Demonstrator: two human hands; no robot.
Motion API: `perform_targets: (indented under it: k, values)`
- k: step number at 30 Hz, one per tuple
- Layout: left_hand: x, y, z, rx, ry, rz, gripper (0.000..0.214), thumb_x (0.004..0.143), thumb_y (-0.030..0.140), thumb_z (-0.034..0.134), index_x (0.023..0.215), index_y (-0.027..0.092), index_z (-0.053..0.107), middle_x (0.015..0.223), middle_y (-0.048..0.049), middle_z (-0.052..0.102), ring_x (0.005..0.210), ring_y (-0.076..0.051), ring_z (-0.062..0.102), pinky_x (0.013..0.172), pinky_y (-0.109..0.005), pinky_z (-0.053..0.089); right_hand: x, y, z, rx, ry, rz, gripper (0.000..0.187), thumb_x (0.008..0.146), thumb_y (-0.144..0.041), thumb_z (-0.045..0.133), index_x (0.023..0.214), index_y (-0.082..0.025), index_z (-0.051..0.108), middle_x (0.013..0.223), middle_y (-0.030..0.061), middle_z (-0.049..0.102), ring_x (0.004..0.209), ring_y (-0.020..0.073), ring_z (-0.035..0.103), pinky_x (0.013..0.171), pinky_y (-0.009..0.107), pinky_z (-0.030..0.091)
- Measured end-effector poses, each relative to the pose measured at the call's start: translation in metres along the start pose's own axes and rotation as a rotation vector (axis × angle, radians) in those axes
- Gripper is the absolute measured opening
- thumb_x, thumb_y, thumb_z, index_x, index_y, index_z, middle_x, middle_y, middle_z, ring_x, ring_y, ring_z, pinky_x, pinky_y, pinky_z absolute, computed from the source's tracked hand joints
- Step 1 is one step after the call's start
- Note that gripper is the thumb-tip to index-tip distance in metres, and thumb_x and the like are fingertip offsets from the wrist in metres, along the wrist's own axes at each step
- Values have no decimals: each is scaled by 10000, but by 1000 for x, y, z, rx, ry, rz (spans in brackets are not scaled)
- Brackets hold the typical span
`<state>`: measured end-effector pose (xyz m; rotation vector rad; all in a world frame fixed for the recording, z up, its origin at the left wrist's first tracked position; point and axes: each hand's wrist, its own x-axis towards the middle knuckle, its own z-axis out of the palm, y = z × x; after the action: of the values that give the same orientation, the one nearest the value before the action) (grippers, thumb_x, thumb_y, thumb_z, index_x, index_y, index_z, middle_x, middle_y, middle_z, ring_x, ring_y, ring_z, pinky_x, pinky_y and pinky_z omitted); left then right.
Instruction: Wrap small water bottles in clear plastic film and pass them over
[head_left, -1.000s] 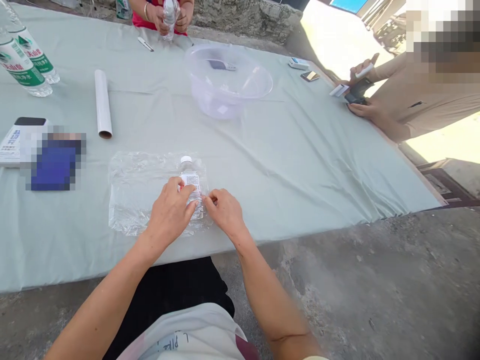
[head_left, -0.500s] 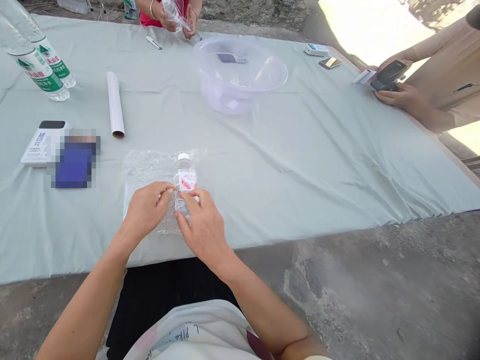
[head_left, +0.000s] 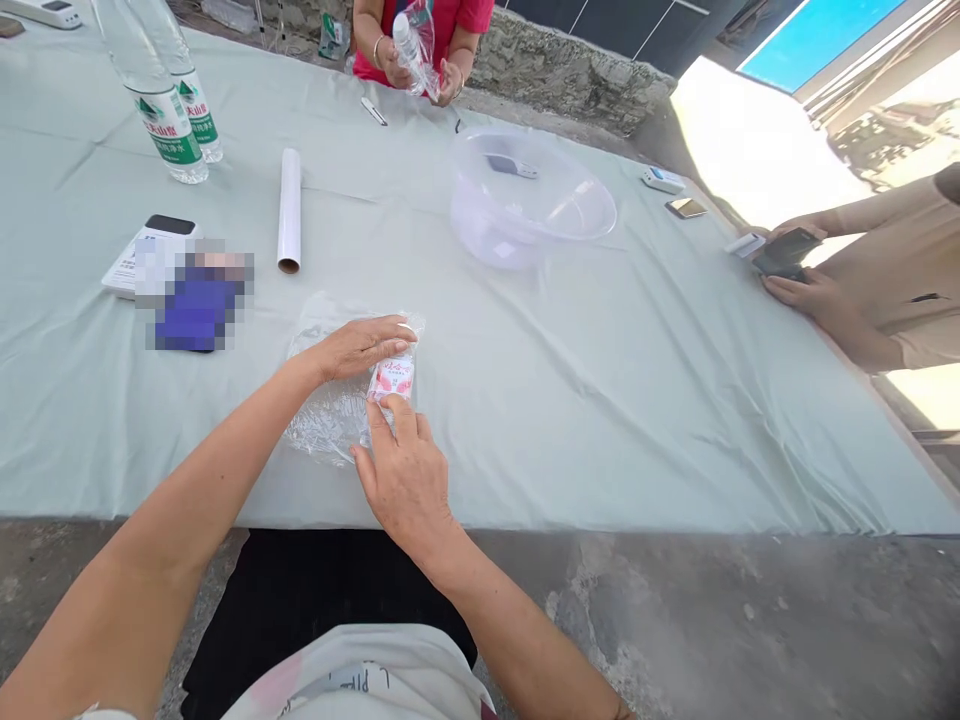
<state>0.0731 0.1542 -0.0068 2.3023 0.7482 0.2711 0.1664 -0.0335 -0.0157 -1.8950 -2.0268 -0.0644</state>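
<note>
A small clear plastic bottle with a pink and white label (head_left: 392,378) lies on its side on a sheet of clear plastic film (head_left: 322,420), and film covers part of it. My left hand (head_left: 360,348) reaches across its cap end with the fingers stretched out flat, hiding most of the cap. At the lower end of the label, my right hand (head_left: 409,465) rests its fingertips on the bottle, thumb apart from the fingers. The bottle's base is hidden under that hand.
A white roll (head_left: 289,215), a white box (head_left: 139,265) and a blurred blue item (head_left: 199,310) lie leftward. Two large water bottles (head_left: 169,130) stand behind. A clear basin (head_left: 532,215) sits further back. Across the table a person's hands (head_left: 420,75) hold a wrapped bottle; another person (head_left: 817,280) stands right.
My left hand has moved from the bottle's side up over its cap end. Film now lies over the bottle's top. My right hand stays at the lower end. The view has shifted.
</note>
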Motion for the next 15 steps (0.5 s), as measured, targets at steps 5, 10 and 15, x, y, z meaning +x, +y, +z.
perform_targets:
  k: [5,10,15]
  values:
    - [-12,-8,0,165,-35,-59,591,1024,551,130,1543,361,342,1648,-11,298,1549,-275,145,1215,-592,18,-21,-12,-14,-9,-120,-180,468,876,-246,658,1321,-113,600,1371,158,602,846,242,587,654,390,530]
    - [-19,-10,-4,273,-5,-91,587,1026,531,146,1558,350,317,1635,-11,330,1546,-290,141,1214,-587,43,-33,-8,-42,533,-213,-526,225,993,-376,532,1122,-254,671,1056,7,753,907,162,681,810,332,530]
    - [-30,-17,-2,372,150,-120,565,1027,480,246,1550,294,353,1608,-57,381,1528,-308,198,1208,-582,108,-2,32,-27,692,118,176,279,982,-352,488,1211,-253,613,1171,73,697,1006,181,665,825,345,544]
